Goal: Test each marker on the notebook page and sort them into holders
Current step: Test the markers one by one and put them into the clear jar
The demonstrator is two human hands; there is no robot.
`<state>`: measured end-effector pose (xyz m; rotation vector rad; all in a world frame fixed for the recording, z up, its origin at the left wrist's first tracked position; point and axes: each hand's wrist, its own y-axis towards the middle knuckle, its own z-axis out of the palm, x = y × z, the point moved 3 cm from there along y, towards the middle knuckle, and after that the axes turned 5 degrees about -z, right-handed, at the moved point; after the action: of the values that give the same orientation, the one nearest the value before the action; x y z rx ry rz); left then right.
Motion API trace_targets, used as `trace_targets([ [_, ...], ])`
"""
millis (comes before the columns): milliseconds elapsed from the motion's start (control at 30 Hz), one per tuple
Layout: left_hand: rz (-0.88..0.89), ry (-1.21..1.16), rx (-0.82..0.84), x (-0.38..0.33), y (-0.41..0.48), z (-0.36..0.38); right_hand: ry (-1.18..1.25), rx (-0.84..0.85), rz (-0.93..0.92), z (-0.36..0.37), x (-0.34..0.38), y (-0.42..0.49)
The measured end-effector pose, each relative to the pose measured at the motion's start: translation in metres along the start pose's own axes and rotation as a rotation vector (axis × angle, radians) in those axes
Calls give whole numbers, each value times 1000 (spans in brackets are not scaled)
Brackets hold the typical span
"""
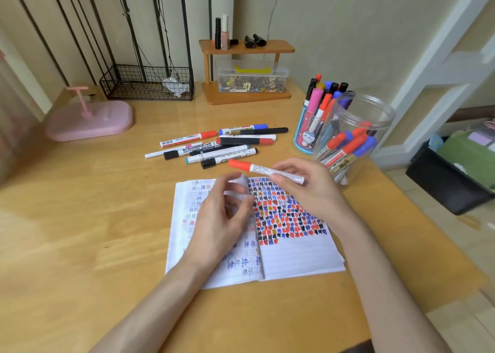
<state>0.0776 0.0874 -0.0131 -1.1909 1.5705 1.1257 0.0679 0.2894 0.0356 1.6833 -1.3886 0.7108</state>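
Working outward from the near edge of the table, I note the open notebook lying flat, its right page filled about halfway down with rows of red, blue and black test marks. My left hand hovers over the spine with fingers loosely curled. It is motion-blurred, with a pale smear at the fingertips, so I cannot tell whether it holds anything. My right hand pinches the barrel of a red-capped marker, held level above the top of the page with the cap pointing left. The cap appears seated, so I judge the step in hand to be the start of a test on this marker. The next move calls for the left hand to pull the cap off, then a stroke in the blank lower area. Beyond the page lie the loose markers, about nine, unsorted. Farther right stand the blue cup and the clear jar, both already holding markers.
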Motion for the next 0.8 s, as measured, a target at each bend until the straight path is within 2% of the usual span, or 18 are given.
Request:
trace_targets([
  [100, -11, -55, -11, -1, -2, -3, 184, -17, 63, -10, 1, -19],
  [233, 84, 37, 2, -10, -3, -2, 399, -10, 117, -10, 1, -34],
  [333, 96, 104, 24, -12, -6, 1, 579, -113, 153, 0, 2, -38],
  [600, 285, 375, 98, -22, -16, 6, 464, -151, 115, 27, 5, -44],
  [800, 320, 391, 171, -29, -17, 7, 495, -140, 79, 24, 3, -48],
])
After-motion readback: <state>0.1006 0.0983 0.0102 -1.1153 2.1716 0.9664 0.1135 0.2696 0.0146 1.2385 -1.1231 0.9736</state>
